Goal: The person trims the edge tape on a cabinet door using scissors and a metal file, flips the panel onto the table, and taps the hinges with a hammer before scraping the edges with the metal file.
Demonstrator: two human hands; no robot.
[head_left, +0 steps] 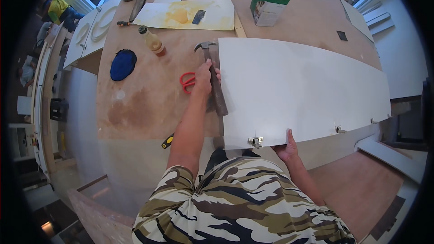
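- While the left hand [207, 79] is wrapped around its handle, the hammer [219, 97] slants beside the left edge of the white panel [298, 86], claw end away from the wearer, handle end over that edge.
- The right hand [287, 148] grips the panel's near edge, thumb on top, other fingers mostly hidden beneath.
- Metal hinges [256, 142] sit along this near edge; one is just left of the right hand.
- The panel lies on the right part of a brown worktable [135, 117], its near edge reaching past the tabletop.
- Red-handled scissors [186, 82] lie just left of the left hand, partly hidden by the arm.
- A yellow-and-black handle [168, 141] shows beside the left forearm.
- Farther left are a bottle [152, 40] and a round blue pad [123, 65].
- Beyond the panel stand a green-and-white carton [270, 2] and, to its left, a yellow-stained sheet [158, 14] lying flat.
- At far left, a person in yellow [58, 8] bends forward.
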